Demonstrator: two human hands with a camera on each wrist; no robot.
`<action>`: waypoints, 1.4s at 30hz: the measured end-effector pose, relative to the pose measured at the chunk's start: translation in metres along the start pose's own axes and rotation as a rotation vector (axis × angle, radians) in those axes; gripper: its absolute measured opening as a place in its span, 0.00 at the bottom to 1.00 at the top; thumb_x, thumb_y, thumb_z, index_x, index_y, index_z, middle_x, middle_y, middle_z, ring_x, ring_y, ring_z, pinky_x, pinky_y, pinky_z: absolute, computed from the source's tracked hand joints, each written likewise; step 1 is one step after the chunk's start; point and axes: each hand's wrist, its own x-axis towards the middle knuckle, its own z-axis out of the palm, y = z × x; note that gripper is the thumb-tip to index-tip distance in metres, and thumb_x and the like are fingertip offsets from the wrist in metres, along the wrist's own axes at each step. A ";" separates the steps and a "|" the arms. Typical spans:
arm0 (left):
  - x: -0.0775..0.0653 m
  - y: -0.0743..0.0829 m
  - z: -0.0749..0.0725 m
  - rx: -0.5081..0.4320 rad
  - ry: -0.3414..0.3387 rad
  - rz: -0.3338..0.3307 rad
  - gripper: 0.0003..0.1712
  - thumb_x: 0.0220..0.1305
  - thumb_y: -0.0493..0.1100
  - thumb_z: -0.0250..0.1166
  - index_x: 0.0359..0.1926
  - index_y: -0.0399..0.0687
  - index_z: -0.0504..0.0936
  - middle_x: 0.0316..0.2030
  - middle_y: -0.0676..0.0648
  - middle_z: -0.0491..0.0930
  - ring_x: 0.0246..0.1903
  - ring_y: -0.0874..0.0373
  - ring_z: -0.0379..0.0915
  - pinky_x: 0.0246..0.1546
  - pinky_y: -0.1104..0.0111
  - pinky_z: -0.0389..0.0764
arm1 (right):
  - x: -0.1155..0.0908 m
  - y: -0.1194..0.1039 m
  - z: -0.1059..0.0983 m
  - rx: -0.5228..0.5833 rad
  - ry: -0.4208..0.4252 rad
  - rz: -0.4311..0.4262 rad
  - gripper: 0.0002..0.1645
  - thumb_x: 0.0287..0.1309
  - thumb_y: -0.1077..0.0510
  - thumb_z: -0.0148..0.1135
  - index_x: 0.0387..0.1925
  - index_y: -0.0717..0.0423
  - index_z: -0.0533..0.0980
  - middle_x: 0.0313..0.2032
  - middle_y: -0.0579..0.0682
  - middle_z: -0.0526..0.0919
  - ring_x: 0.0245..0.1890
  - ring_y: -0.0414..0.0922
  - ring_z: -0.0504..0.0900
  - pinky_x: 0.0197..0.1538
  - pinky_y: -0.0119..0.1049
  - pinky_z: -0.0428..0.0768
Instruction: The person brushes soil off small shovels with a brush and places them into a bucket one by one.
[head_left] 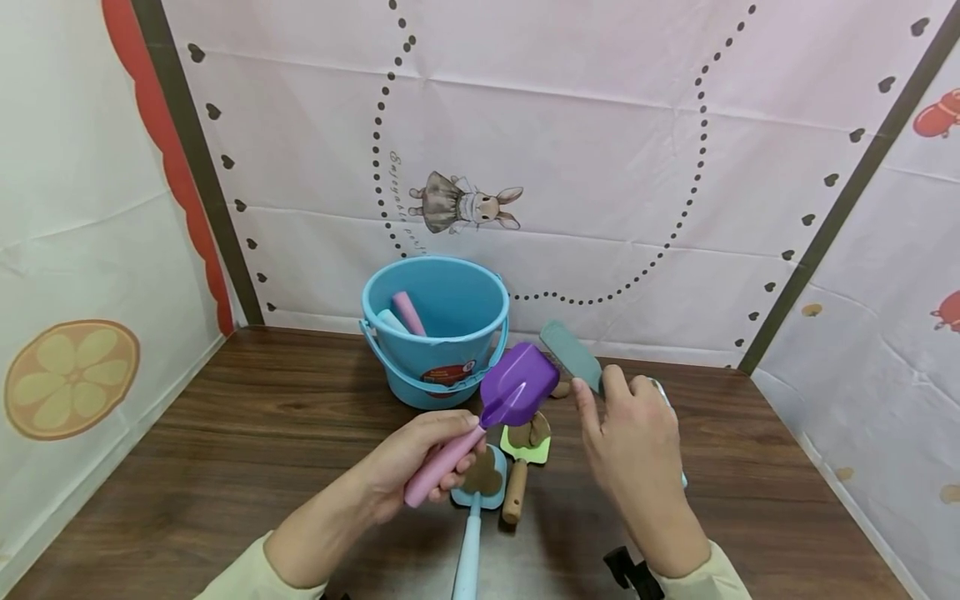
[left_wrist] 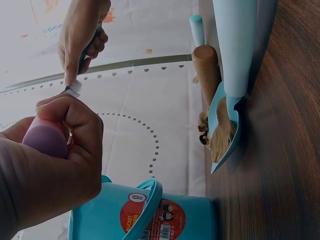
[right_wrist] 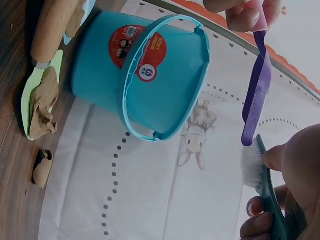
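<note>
My left hand (head_left: 401, 467) grips the pink handle of a purple toy shovel (head_left: 520, 385), held up above the table with its blade pointing away. My right hand (head_left: 636, 446) holds a teal scrub brush (head_left: 570, 354) by its handle, thumb pressed along its back. In the right wrist view the white bristles (right_wrist: 251, 165) are right at the tip of the purple blade. Below lie a light blue shovel (head_left: 469, 542) and a green trowel (head_left: 529, 455) with a wooden handle, each with brown clay-like lumps on its blade.
A blue bucket (head_left: 442, 358) stands behind the hands, with a pink handle (head_left: 408, 314) and a light blue one inside. One more brown lump (right_wrist: 42, 168) lies near the green trowel. Something light blue is mostly hidden behind my right hand. Printed cloth walls (head_left: 600, 167) enclose the wooden table (head_left: 262, 433).
</note>
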 end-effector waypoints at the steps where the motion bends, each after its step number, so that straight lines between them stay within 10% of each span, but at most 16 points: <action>1: 0.000 0.000 0.000 -0.001 -0.001 0.001 0.19 0.74 0.54 0.55 0.41 0.41 0.74 0.24 0.51 0.71 0.18 0.66 0.67 0.17 0.76 0.73 | 0.000 0.000 0.000 -0.004 0.000 0.000 0.24 0.71 0.43 0.57 0.28 0.56 0.67 0.20 0.50 0.62 0.20 0.48 0.63 0.25 0.44 0.67; 33: 0.000 0.004 -0.002 -0.001 0.009 0.005 0.19 0.75 0.55 0.55 0.41 0.42 0.74 0.25 0.51 0.72 0.19 0.65 0.68 0.18 0.76 0.73 | 0.000 -0.004 -0.009 0.022 -0.013 0.009 0.24 0.71 0.42 0.58 0.28 0.56 0.67 0.21 0.50 0.61 0.20 0.48 0.61 0.25 0.41 0.63; 42: -0.008 0.021 -0.013 0.275 0.174 0.136 0.20 0.76 0.53 0.56 0.41 0.39 0.77 0.25 0.49 0.73 0.20 0.61 0.67 0.19 0.73 0.70 | 0.000 -0.007 -0.013 0.044 -0.016 0.034 0.23 0.71 0.42 0.58 0.31 0.57 0.68 0.22 0.51 0.61 0.20 0.48 0.62 0.26 0.43 0.65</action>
